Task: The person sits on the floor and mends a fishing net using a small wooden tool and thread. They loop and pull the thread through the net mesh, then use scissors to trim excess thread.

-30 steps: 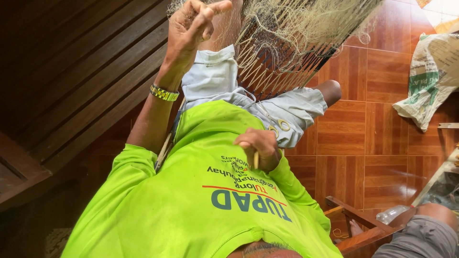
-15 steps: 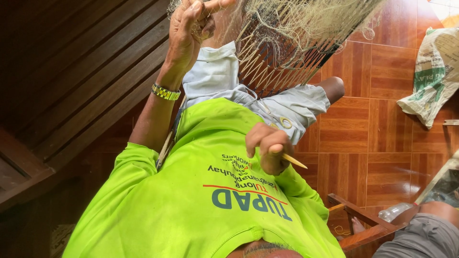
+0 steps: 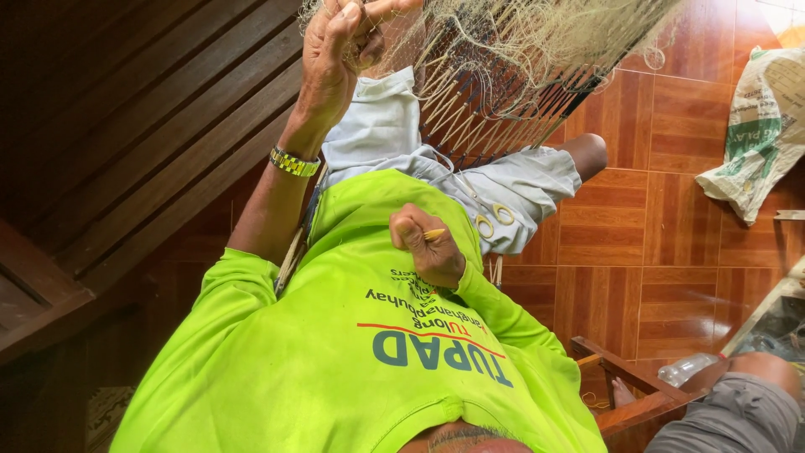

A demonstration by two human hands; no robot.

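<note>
My left hand point(image 3: 337, 52), with a gold watch on its wrist, is raised at the top and pinches the meshes of a pale fishing net point(image 3: 537, 42). The net hangs across the top of the view, over my knees. Lower down, my right hand point(image 3: 429, 245) is closed in front of my bright green shirt point(image 3: 335, 361). It grips a thin yellow netting needle point(image 3: 434, 234), of which only a short tip shows past the fingers. A pair of scissors point(image 3: 490, 216) lies on my pale shorts just beyond that hand.
Dark wooden slats point(image 3: 126, 134) fill the left side. A brown tiled floor point(image 3: 637, 252) lies to the right, with a white and green sack point(image 3: 755, 126) on it. At bottom right are a wooden chair frame point(image 3: 625, 398), a plastic bottle point(image 3: 689, 369) and another person's knee point(image 3: 755, 394).
My right hand has turned and drawn the yellow needle in toward my chest; less of it shows now. My left hand stays on the net.
</note>
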